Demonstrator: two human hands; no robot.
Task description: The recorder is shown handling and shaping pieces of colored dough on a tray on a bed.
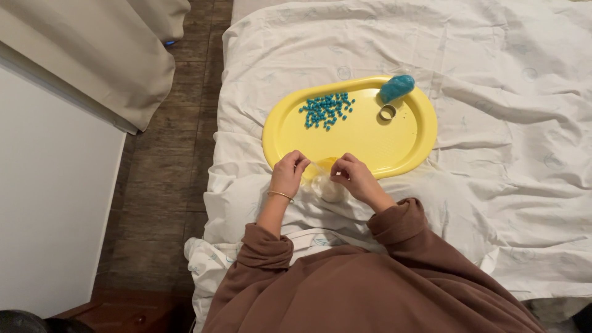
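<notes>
Both hands, left hand and right hand, pinched a small clear bag at the yellow tray's near rim; blue beads lay far left.

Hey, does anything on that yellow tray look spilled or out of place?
Blue beads lie loose in a scattered pile on the yellow tray, not in any container. The blue bag lies on its side at the rim. Nothing looks damaged.

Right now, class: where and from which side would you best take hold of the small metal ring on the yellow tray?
Pinch the small metal ring by its outer wall from above. It lies flat, hole up, on the yellow tray. Approach from the near side, since the blue bead bag appears close behind it.
</notes>
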